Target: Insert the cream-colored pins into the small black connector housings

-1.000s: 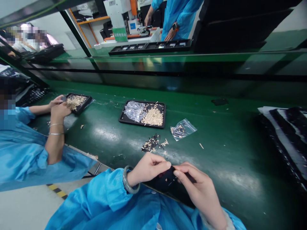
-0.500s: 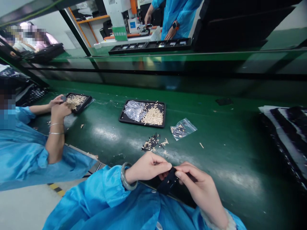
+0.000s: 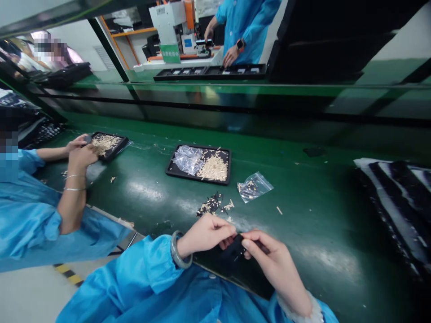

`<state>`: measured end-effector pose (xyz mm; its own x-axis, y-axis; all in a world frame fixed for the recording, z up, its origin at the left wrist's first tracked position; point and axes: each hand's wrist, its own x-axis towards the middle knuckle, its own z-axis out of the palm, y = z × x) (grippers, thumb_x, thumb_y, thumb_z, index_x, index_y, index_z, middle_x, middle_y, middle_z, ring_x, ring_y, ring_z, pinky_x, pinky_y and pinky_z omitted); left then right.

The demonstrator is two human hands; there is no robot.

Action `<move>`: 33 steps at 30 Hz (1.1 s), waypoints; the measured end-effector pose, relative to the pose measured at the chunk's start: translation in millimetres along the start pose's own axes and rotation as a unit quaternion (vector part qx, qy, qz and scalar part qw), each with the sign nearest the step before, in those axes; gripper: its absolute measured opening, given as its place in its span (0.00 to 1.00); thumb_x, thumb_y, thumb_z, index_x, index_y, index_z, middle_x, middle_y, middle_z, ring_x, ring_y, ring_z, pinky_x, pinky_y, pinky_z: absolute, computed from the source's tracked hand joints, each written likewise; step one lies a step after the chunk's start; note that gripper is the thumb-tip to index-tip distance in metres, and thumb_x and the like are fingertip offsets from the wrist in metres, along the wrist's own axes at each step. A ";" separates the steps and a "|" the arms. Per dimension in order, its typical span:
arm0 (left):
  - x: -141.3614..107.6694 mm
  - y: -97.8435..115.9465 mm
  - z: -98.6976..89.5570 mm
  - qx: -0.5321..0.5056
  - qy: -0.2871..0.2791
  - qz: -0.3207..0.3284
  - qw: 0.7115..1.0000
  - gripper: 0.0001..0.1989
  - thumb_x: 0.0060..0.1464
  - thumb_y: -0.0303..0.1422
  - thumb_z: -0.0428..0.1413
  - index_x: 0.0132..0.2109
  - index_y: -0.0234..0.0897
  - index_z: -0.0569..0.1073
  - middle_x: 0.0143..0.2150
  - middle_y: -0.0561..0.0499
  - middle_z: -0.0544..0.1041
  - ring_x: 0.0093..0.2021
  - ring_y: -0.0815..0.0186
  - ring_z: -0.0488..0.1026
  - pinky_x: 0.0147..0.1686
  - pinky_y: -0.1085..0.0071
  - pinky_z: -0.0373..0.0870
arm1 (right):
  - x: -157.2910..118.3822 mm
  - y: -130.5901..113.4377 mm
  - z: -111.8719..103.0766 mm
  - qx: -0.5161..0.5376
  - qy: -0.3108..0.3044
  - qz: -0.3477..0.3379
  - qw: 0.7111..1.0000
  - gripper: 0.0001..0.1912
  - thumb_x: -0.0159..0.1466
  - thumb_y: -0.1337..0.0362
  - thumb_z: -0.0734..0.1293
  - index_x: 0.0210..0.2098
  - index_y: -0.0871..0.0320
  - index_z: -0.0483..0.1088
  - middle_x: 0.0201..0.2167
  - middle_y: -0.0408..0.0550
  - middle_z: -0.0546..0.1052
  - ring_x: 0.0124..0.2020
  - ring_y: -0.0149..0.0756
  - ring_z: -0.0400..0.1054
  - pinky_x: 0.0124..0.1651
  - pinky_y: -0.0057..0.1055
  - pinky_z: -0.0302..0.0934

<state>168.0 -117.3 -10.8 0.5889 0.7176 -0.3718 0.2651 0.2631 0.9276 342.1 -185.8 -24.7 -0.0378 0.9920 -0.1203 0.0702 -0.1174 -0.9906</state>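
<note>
A small dark part [image 3: 232,251] is between my two hands near the table's front edge. My left hand [image 3: 209,233] is closed on its upper left side, thumb and fingers together. My right hand [image 3: 267,251] pinches the part's upper right side. Just beyond my hands lies a loose pile of small black and beige pieces [image 3: 210,205]. A clear zip bag [image 3: 255,186] with small pieces inside is to the right of that pile. Farther back, a black tray [image 3: 167,171] holds many beige strips [image 3: 214,166] and crumpled clear plastic [image 3: 188,159].
At the left, a person in blue [image 3: 30,202] works over another black tray [image 3: 116,150] of beige strips. Stacked black and white sheets [image 3: 400,197] stand at the right. Behind the ledge, another person [image 3: 247,27] handles a long black tray [image 3: 182,77].
The dark part has turned slightly between my fingers. The person behind the ledge has lowered a hand to the long tray. The view has shifted a little.
</note>
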 end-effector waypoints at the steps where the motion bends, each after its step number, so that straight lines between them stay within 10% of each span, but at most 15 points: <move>1: 1.9 -3.6 -2.0 0.010 0.031 0.009 0.999 0.18 0.55 0.41 0.51 0.30 0.30 0.74 0.23 0.51 0.74 0.22 0.70 0.70 0.25 0.76 0.69 | 5.8 -0.6 -6.1 0.002 -0.018 0.013 1.000 0.13 0.59 0.54 0.67 0.30 0.58 0.73 0.20 0.43 0.72 0.21 0.31 0.67 0.26 0.26 0.63; 5: 7.6 -20.2 -12.2 0.072 0.126 0.045 0.988 0.17 0.58 0.41 0.48 0.38 0.32 0.74 0.32 0.49 0.75 0.25 0.71 0.69 0.22 0.78 0.65 | 52.2 -13.5 -47.1 -0.015 -0.044 0.035 0.998 0.16 0.55 0.52 0.70 0.31 0.60 0.70 0.18 0.43 0.73 0.21 0.32 0.68 0.27 0.28 0.65; 13: 6.8 -42.1 -12.6 0.191 0.105 0.071 0.973 0.15 0.60 0.37 0.47 0.33 0.35 0.74 0.31 0.52 0.76 0.30 0.69 0.70 0.32 0.76 0.64 | 173.7 5.2 -102.7 -0.100 0.200 0.020 0.974 0.16 0.60 0.57 0.67 0.42 0.61 0.67 0.30 0.48 0.75 0.28 0.35 0.73 0.30 0.32 0.69; 25: 14.5 -48.8 -14.6 0.196 0.199 0.178 0.944 0.12 0.61 0.33 0.48 0.35 0.36 0.75 0.29 0.51 0.75 0.30 0.69 0.71 0.33 0.76 0.64 | 216.6 60.5 -225.1 -0.363 0.493 0.044 0.789 0.19 0.58 0.62 0.69 0.47 0.62 0.66 0.53 0.54 0.65 0.57 0.49 0.55 0.56 0.51 0.50; 33: 15.7 -49.1 -19.1 0.179 0.273 0.261 0.908 0.10 0.60 0.29 0.49 0.37 0.33 0.75 0.29 0.49 0.75 0.30 0.69 0.72 0.32 0.75 0.66 | 237.6 68.4 -275.5 -0.396 0.479 0.116 0.775 0.13 0.57 0.56 0.69 0.34 0.59 0.70 0.41 0.51 0.71 0.46 0.43 0.64 0.50 0.46 0.56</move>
<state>149.6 -106.6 -61.5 0.2663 0.9224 0.2797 0.3472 -0.3625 0.8649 612.6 54.4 -103.0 0.7980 0.5716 0.1910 0.5684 -0.6085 -0.5538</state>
